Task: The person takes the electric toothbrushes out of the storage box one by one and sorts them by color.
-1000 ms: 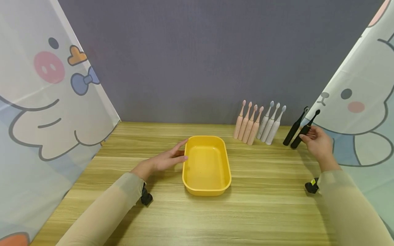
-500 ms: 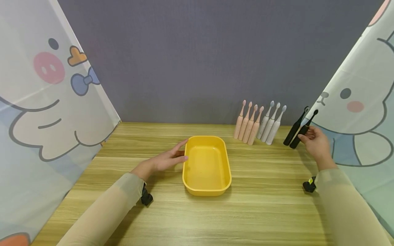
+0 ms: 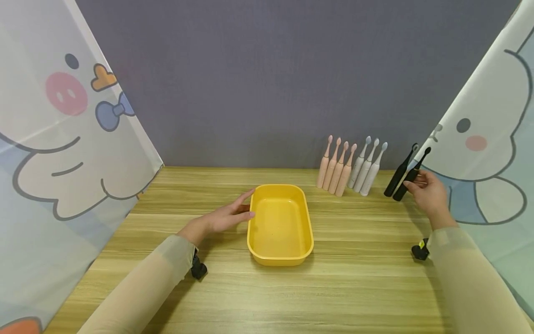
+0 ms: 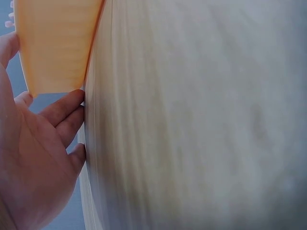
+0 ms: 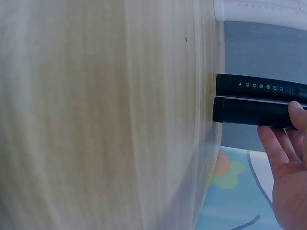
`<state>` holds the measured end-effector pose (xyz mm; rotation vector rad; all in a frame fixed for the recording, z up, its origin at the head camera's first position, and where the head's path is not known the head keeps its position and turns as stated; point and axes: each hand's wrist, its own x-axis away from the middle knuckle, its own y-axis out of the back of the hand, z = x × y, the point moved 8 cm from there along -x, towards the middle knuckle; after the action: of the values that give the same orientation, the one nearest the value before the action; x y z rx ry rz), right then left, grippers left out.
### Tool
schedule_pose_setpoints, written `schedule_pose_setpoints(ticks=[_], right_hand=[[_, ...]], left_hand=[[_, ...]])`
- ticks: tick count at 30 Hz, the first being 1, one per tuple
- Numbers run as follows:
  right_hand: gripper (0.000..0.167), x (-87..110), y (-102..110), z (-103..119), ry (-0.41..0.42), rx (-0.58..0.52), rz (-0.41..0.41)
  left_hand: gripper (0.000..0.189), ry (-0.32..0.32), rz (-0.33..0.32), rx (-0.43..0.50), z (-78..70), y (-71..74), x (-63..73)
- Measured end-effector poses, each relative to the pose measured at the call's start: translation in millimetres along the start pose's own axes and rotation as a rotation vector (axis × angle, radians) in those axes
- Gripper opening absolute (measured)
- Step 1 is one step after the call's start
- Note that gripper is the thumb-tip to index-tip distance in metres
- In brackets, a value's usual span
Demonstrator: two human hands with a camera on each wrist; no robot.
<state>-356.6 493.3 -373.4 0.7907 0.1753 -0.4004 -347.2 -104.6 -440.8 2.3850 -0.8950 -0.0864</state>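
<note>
My right hand [image 3: 431, 197] pinches a black electric toothbrush [image 3: 410, 177] between thumb and fingers at the far right. That brush stands upright, right beside a second black electric toothbrush [image 3: 397, 180]; in the right wrist view the held handle [image 5: 249, 111] lies along the other handle [image 5: 259, 86], with only a thin line between them. My left hand [image 3: 223, 219] touches the left side of a yellow bin [image 3: 280, 261], thumb and index finger spread along its rim. In the left wrist view, the fingers of the left hand [image 4: 43, 153] extend relaxed below the bin's wall [image 4: 57, 48].
Left of the black brushes, several pink electric toothbrushes [image 3: 333, 176] and 3 white ones [image 3: 364, 175] stand in close rows. Behind the wooden table [image 3: 267, 301] rises a grey panel [image 3: 250, 83]. Cartoon-printed curtains [image 3: 479, 176] flank both sides.
My right hand has shifted slightly left, bringing the held black toothbrush closer to the other black one. The left hand and the bin have stayed put.
</note>
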Motion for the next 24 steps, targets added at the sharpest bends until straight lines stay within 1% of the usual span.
schedule_pose_setpoints(ticks=[4, 10, 17, 24], right_hand=[[0.064, -0.2, 0.0, 1.0, 0.013, -0.007, -0.016], [0.066, 0.3, 0.0, 2.2, 0.007, -0.016, -0.013], [0.068, -0.8, -1.9, 0.0, -0.011, 0.026, -0.006], [0.068, -0.1, -4.3, -1.1, -0.022, 0.042, 0.001]], left_hand=[[0.088, 0.005, -0.001, 0.002, 0.6, 0.3, 0.0], [0.087, 0.005, 0.000, 0.007, 1.1, 0.2, 0.4], [0.087, -0.001, 0.000, -0.005, 1.0, -0.3, 0.8], [0.088, -0.003, 0.001, 0.001, 0.1, 0.0, 0.9]])
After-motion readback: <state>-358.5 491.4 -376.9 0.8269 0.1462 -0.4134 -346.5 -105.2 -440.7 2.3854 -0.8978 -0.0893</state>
